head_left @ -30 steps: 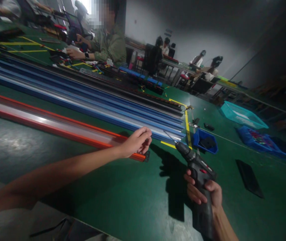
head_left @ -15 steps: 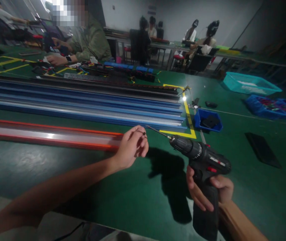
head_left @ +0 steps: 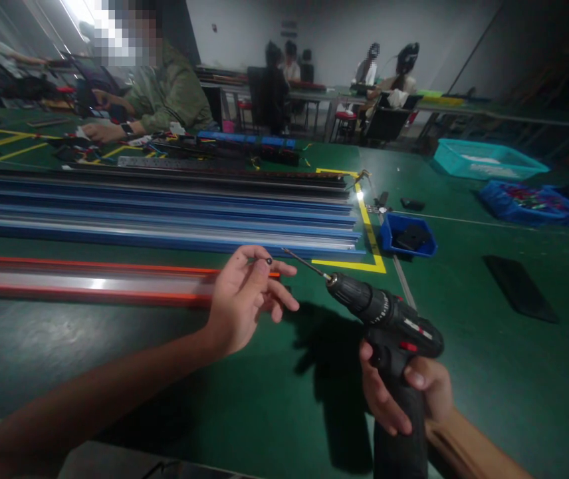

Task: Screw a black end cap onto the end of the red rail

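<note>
My right hand (head_left: pixel 404 392) is wrapped round the grip of a black cordless drill (head_left: pixel 389 313) with red accents. Its long thin bit (head_left: pixel 305 263) points left, the tip close to my left hand (head_left: pixel 244 299). Between that hand's thumb and index finger is a small black screw (head_left: pixel 268 261), its round dark end showing, apart from the bit's tip. The other left fingers are spread. Behind and beneath my left hand lies a long orange-edged profile (head_left: pixel 90 283) with a pale middle, its right end partly hidden by the hand.
Several long blue profiles (head_left: pixel 165 223) lie side by side beyond. Yellow tape (head_left: pixel 371 233) marks their right end. A small blue bin (head_left: pixel 409 236) holds black parts; right of it lie a flat black slab (head_left: pixel 518 287) and a teal tray (head_left: pixel 488 159). Across the table a co-worker's hand (head_left: pixel 108 131) is among wires.
My left hand has turned and its fingers have spread, bringing the screw into clearer view. The drill has shifted slightly left and down in the picture.
</note>
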{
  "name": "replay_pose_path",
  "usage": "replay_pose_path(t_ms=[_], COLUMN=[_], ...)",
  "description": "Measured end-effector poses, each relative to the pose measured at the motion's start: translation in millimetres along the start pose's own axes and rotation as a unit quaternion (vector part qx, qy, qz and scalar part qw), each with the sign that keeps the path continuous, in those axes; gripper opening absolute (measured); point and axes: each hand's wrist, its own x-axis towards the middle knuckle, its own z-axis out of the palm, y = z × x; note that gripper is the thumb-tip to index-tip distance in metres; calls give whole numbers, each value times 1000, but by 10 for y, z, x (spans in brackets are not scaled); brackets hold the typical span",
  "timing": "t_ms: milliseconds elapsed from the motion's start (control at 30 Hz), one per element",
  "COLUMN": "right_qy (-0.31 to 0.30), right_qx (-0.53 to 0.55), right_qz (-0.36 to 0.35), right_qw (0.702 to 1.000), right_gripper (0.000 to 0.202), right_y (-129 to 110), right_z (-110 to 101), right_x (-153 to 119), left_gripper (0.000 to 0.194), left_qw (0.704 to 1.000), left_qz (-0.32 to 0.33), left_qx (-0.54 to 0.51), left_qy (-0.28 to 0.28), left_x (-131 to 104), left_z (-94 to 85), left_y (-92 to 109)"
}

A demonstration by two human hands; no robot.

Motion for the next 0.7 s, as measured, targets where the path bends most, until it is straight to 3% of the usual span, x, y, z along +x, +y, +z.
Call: replay_pose_path(t_ms=[167,400,700], right_qy=[-34,0,41], right_qx=[-6,-32,-74], right_qz=[-10,-12,-9], right_qw=[999,999,996], right_gripper=[49,46,41], right_y=[-6,-67,-133], right_z=[-71,-19,-57], right_x=[41,14,-15], left_gripper=[42,27,22], left_qw=[999,995,997], left_qz=[14,60,32], left_qx=[37,81,68], left_qy=[-4,-14,-6], left_x=[-22,-5,54], left_z=[-27,-95,-148], left_y=[52,-11,-36])
